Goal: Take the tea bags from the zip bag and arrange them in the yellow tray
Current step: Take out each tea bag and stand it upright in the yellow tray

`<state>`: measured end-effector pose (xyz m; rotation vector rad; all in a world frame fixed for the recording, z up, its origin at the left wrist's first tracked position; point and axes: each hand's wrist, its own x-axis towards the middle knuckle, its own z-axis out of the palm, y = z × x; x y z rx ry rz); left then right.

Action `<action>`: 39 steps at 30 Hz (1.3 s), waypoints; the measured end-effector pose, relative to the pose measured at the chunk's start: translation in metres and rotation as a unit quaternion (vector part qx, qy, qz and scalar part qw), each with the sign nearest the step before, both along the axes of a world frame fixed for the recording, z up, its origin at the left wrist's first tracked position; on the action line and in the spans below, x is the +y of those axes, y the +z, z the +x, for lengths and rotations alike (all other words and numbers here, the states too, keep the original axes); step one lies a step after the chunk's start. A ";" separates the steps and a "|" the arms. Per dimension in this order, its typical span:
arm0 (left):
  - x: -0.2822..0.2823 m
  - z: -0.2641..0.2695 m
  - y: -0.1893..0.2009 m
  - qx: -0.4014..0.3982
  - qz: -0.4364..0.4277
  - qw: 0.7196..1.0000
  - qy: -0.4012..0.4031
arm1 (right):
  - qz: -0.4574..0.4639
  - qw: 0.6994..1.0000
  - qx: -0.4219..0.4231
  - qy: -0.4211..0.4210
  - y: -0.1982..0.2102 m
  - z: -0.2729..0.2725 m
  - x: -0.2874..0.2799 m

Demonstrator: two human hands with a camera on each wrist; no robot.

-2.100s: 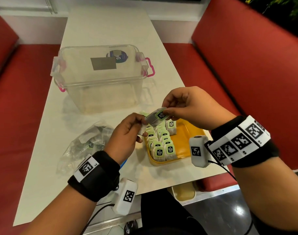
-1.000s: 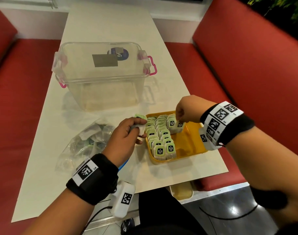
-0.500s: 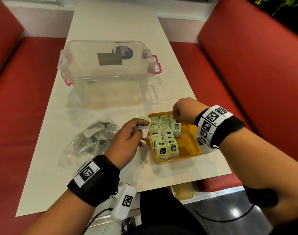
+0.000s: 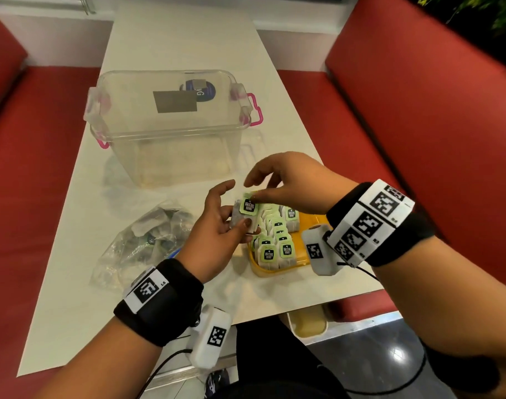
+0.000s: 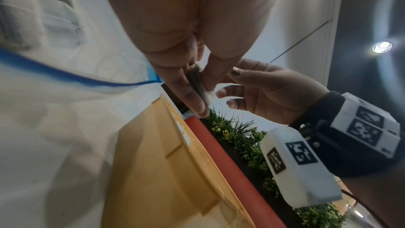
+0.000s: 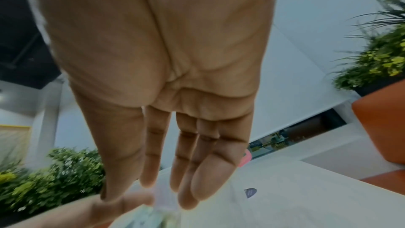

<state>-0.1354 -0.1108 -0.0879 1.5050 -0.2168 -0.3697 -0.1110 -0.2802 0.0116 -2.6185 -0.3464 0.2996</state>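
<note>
My left hand (image 4: 240, 223) pinches a small stack of tea bags (image 4: 247, 210) with a green tag on top, just left of the yellow tray (image 4: 310, 223). In the left wrist view the stack (image 5: 198, 84) sits between thumb and fingers. My right hand (image 4: 250, 189) hovers over that tag with its fingers straight and spread; the right wrist view shows the fingers (image 6: 186, 171) extended and empty. Rows of tea bags (image 4: 274, 240) stand upright in the tray's left half. The crumpled zip bag (image 4: 148, 234) lies on the table to my left with more tea bags inside.
A clear plastic box (image 4: 171, 125) with pink latches stands behind the hands. The tray sits near the white table's right front corner (image 4: 361, 286). Red benches (image 4: 418, 125) flank the table on both sides.
My right hand has left the tray, where it set a tea bag in the row, and come back over the left hand. The left hand has turned the stack tag-up.
</note>
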 end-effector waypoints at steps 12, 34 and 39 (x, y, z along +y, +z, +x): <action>0.010 -0.007 0.003 0.013 -0.027 0.999 -0.031 | -0.022 0.999 -0.032 0.017 -0.007 -0.008 0.010; 0.015 -0.010 0.028 -0.054 -0.008 0.998 0.006 | 0.127 0.990 -0.044 -0.031 0.005 -0.016 -0.002; 0.014 -0.012 0.029 -0.060 -0.034 0.998 0.014 | 0.159 0.986 -0.015 -0.054 0.001 -0.018 -0.004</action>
